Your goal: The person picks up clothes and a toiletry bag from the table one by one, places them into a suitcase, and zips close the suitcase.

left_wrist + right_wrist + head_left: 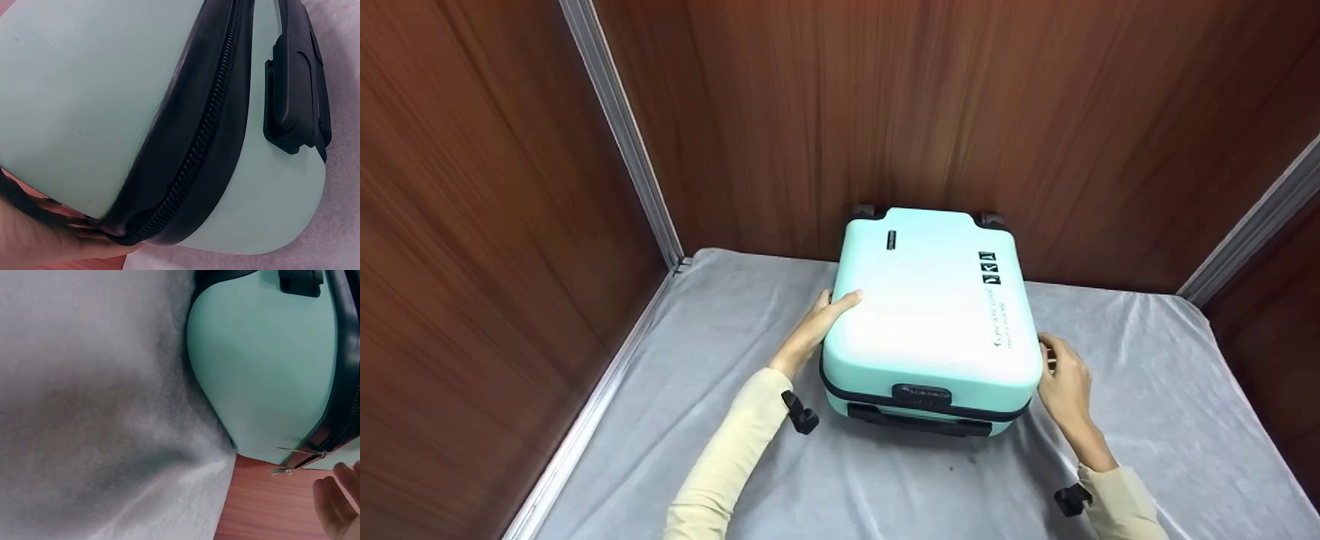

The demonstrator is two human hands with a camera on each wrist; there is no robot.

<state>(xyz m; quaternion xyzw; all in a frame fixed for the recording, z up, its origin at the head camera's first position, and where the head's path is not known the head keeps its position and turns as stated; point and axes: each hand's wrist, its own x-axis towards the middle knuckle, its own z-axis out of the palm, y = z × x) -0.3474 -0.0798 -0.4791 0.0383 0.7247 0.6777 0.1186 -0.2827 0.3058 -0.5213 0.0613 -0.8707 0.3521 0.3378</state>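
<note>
A mint-green hard-shell suitcase [922, 315] lies flat, its wheels [992, 221] toward the back wall and its black handle [919, 422] facing me. My left hand [814, 324] grips its left side, thumb over the top shell and fingers down along the side. In the left wrist view those fingers lie at the black zipper band [197, 146], partly hidden beneath the case. My right hand [1065, 379] is beside the right side, fingers loosely bent. Two metal zipper pulls [299, 451] hang close to its fingertips in the right wrist view, apart from them.
Grey cloth [720, 330] covers the surface under the suitcase. Brown wood-look panels [780, 127] rise behind and at both sides, joined by metal corner strips [622, 135]. The suitcase's wheel end is close to the back panel.
</note>
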